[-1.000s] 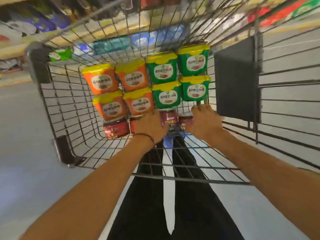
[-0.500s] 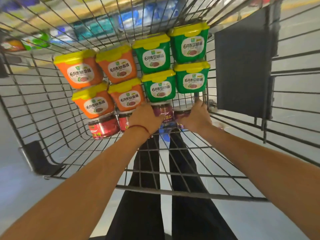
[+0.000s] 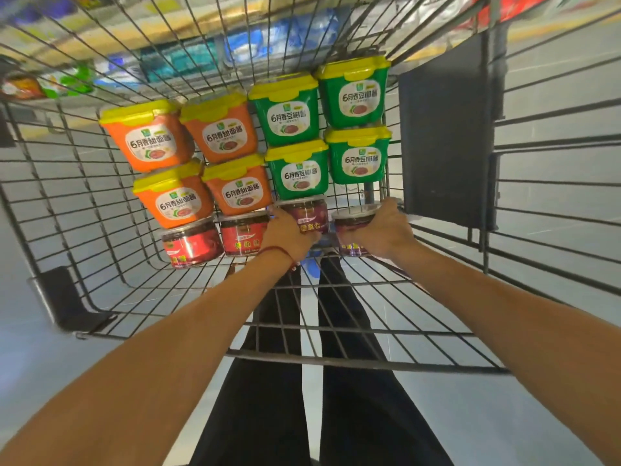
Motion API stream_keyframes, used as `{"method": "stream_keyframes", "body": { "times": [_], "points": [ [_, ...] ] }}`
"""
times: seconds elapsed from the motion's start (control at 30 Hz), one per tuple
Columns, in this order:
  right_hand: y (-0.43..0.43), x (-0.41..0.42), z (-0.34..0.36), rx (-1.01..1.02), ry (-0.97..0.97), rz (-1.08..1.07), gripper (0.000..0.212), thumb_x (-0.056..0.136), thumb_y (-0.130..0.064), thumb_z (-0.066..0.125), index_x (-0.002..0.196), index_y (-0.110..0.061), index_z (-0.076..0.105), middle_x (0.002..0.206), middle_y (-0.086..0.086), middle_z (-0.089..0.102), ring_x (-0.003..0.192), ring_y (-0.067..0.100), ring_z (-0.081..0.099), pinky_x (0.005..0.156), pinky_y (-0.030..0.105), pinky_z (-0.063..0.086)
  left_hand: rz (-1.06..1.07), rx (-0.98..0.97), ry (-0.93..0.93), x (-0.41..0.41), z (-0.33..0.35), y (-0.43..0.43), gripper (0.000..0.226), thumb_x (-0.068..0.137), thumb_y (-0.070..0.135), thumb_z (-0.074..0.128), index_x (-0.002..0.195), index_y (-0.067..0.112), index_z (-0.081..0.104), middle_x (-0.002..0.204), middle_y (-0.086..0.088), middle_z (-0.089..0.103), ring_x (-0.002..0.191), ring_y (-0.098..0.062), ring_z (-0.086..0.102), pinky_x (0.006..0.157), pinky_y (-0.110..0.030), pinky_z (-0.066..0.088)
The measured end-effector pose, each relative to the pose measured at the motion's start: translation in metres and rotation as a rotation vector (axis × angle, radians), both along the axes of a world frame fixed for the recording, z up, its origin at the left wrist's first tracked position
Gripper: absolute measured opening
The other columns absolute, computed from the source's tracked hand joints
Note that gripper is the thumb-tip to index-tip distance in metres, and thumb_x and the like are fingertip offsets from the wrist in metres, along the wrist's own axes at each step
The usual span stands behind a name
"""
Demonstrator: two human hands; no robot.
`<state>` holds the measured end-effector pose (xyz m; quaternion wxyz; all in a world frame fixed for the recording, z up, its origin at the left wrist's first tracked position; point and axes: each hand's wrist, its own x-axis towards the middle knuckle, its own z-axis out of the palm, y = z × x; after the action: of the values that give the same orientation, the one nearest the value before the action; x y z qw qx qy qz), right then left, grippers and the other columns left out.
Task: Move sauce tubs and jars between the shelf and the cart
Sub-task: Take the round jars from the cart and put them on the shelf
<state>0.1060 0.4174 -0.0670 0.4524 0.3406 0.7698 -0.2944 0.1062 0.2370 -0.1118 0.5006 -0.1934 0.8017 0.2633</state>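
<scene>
**Left hand** point(image 3: 289, 235) is curled round the side of a purple jar point(image 3: 312, 215). **Right hand** point(image 3: 381, 230) is clamped over the rim and side of a second purple jar point(image 3: 353, 248), just beside the first at three o'clock. Both jars appear to sit low on the wire floor of the cart point(image 3: 100, 203), so one jar per hand suggests a paired set-down or pick-up; which one cannot be told. Two red jars point(image 3: 191, 243) continue the row at nine o'clock of the left hand. At twelve o'clock, four green tubs point(image 3: 292, 112) form two rows of two. Four orange tubs point(image 3: 151, 139) do the same at ten o'clock. Grouping by colour, packed close, probably keeps the load from sliding. A dark panel point(image 3: 443, 129) hangs at two o'clock. The shelf point(image 3: 201, 15) lies blurred beyond the cart.
</scene>
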Motion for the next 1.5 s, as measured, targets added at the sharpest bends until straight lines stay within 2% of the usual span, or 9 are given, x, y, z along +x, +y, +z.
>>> {"method": "stream_keyframes", "body": {
  "times": [0.1, 0.3, 0.47, 0.7, 0.8, 1.03, 1.17, 1.27, 1.5],
  "points": [
    [0.005, 0.002, 0.011, 0.002, 0.018, 0.018, 0.113, 0.059, -0.051, 0.097, 0.141, -0.003, 0.036, 0.132, 0.012, 0.061, 0.126, 0.031, 0.06, 0.102, 0.039, 0.054, 0.183, 0.036, -0.066, -0.002, -0.01, 0.005, 0.112, 0.073, 0.046, 0.088, 0.154, 0.0, 0.025, 0.147, -0.015, 0.053, 0.134, -0.034, 0.052, 0.112, -0.038, 0.043],
    [0.016, 0.007, 0.015, -0.016, -0.013, 0.022, 0.102, 0.066, -0.039, 0.096, 0.141, -0.007, 0.035, 0.109, 0.001, 0.057, 0.106, 0.023, 0.061, 0.083, 0.029, 0.052, 0.451, 0.22, -0.044, 0.002, -0.024, 0.007, 0.083, 0.069, 0.018, 0.094, 0.137, 0.007, 0.047, 0.128, 0.0, 0.063, 0.111, -0.016, 0.06, 0.105, -0.029, 0.045],
    [0.017, 0.005, 0.015, -0.006, -0.016, 0.008, 0.104, 0.062, -0.046, 0.096, 0.14, -0.009, 0.037, 0.111, 0.002, 0.059, 0.104, 0.023, 0.06, 0.092, 0.033, 0.057, 0.503, 0.226, -0.008, 0.014, -0.05, -0.003, 0.105, 0.037, 0.057, 0.098, 0.127, 0.02, 0.061, 0.118, 0.004, 0.073, 0.108, -0.016, 0.07, 0.105, -0.042, 0.053],
    [0.018, 0.011, 0.024, -0.053, -0.011, -0.11, 0.12, 0.022, -0.054, 0.095, 0.128, -0.015, 0.053, 0.11, 0.004, 0.073, 0.095, 0.022, 0.074, 0.082, 0.039, 0.065, 0.37, 0.39, -0.166, -0.002, -0.002, -0.004, 0.03, 0.073, 0.022, 0.089, 0.099, 0.023, 0.076, 0.099, 0.002, 0.077, 0.088, -0.01, 0.072, 0.084, -0.021, 0.055],
    [0.021, 0.013, 0.036, -0.135, 0.013, -0.223, 0.105, 0.023, -0.045, 0.1, 0.117, -0.015, 0.063, 0.1, 0.004, 0.078, 0.086, 0.02, 0.077, 0.073, 0.034, 0.065, 0.341, 0.517, -0.23, -0.008, 0.018, -0.016, 0.033, 0.076, 0.01, 0.085, 0.108, 0.015, 0.076, 0.104, -0.007, 0.078, 0.099, -0.023, 0.074, 0.1, -0.037, 0.055],
    [0.011, 0.013, 0.097, -0.444, 0.212, -0.278, 0.065, 0.065, -0.005, 0.096, 0.125, -0.01, 0.072, 0.112, 0.009, 0.079, 0.104, 0.025, 0.076, 0.09, 0.039, 0.063, 0.369, 0.62, -0.124, -0.029, 0.076, -0.045, 0.039, 0.077, -0.003, 0.081, 0.112, 0.004, 0.068, 0.101, -0.008, 0.076, 0.088, -0.017, 0.075, 0.08, -0.025, 0.06],
    [0.003, 0.015, 0.125, -0.451, 0.325, -0.322, 0.072, 0.063, 0.003, 0.095, 0.126, -0.01, 0.063, 0.107, 0.005, 0.079, 0.097, 0.018, 0.078, 0.073, 0.027, 0.062, 0.482, 0.684, -0.054, -0.023, 0.113, -0.058, 0.057, 0.061, 0.007, 0.091, 0.111, 0.015, 0.066, 0.106, -0.007, 0.077, 0.106, -0.03, 0.072, 0.095, -0.04, 0.057],
    [-0.006, 0.012, 0.147, -0.479, 0.374, -0.307, 0.074, 0.061, 0.002, 0.097, 0.122, -0.018, 0.06, 0.108, 0.003, 0.077, 0.096, 0.012, 0.077, 0.072, 0.023, 0.06, 0.612, 0.689, 0.063, -0.012, 0.142, -0.071, 0.052, 0.077, 0.005, 0.083, 0.12, 0.022, 0.06, 0.105, -0.002, 0.077, 0.101, -0.023, 0.073, 0.1, -0.045, 0.055],
    [-0.022, 0.012, 0.203, -0.634, 0.549, -0.144, 0.077, 0.06, 0.008, 0.094, 0.126, -0.013, 0.059, 0.113, 0.001, 0.075, 0.098, 0.005, 0.074, 0.078, 0.019, 0.058, 0.801, 0.75, 0.331, 0.025, 0.221, -0.093, 0.085, 0.052, 0.037, 0.095, 0.126, 0.016, 0.06, 0.108, 0.0, 0.078, 0.103, -0.018, 0.074, 0.09, -0.033, 0.057]
  ]
}}
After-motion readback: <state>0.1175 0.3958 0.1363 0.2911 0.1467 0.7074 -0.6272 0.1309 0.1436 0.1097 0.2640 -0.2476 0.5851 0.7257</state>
